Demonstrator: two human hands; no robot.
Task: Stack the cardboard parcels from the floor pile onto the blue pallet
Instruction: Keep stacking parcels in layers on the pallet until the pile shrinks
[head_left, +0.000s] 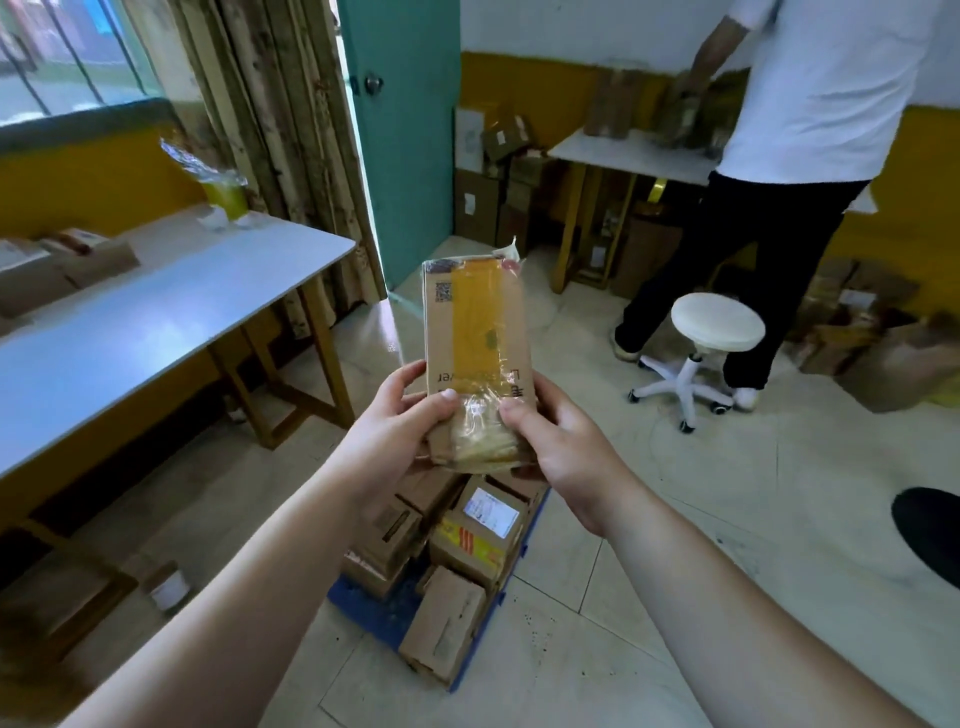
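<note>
left desk (156, 332): along the left wall; pale top on wooden legs.
desk parcels (98, 260): a few small cardboard boxes at the far-left end of that top, blurred.
green bag (224, 195): at the desk's far corner, clear plastic bunched above; contents not readable.
curtain (291, 130): patterned, hanging between window and door.
door (405, 130): teal, round knob near its left edge.
left hand (395, 421): curled round the near left corner of the held parcel (475, 332), thumb on top, fingers beneath.
held parcel: long narrow cardboard box, raised in both hands above the blue pallet (384, 618), clear of the stack; long axis pointing away; yellow tape down the top face, QR code at the far left corner, crumpled clear tape at the near end.
right hand (561, 441): gripping the near right corner, thumb on the clear tape, fingers wrapped beneath.
blue pallet: on the tiled floor below the hands; only near-left corner and edges showing blue.
stacked parcels (447, 623): packed close on the pallet, touching; one with a white label facing up, one with yellow and red print.
stored boxes (483, 197): piled against the back wall, right of the door.
far desk (623, 150): white top, wooden legs; brown packages on it.
stool (717, 322): white round seat, wheeled base, near the far desk.
second person (831, 88): white shirt, dark trousers, standing at the far desk, one hand at the packages.
floor pile (852, 312): cardboard boxes and brown bags along the right wall, beyond the stool.
</note>
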